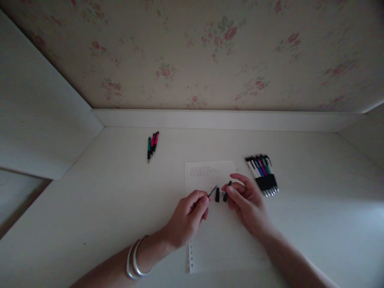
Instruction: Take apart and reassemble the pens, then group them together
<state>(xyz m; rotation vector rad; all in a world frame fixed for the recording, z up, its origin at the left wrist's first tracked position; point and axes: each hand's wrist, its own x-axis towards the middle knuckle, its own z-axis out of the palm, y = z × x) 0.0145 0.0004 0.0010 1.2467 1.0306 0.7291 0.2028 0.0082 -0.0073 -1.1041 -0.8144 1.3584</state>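
Observation:
My left hand [192,214] pinches a thin dark pen refill [212,191], its tip pointing up and right over the paper. Between the thumb and fingers of my right hand [244,202] is a short black pen barrel piece [227,193], held tilted. A second black pen part [217,195] stands out against the sheet in the gap between my hands. Beneath them lies a punched sheet of paper [207,236] with several handwritten lines near its top. Part of the refill is hidden in my left fingers.
To the right, several pens [262,175] with white and coloured barrels lie side by side. Three pens [153,145], green and red, lie at the back left. Behind the white desk [126,200] rises a floral wall [180,60]; a white panel [45,108] bounds the left.

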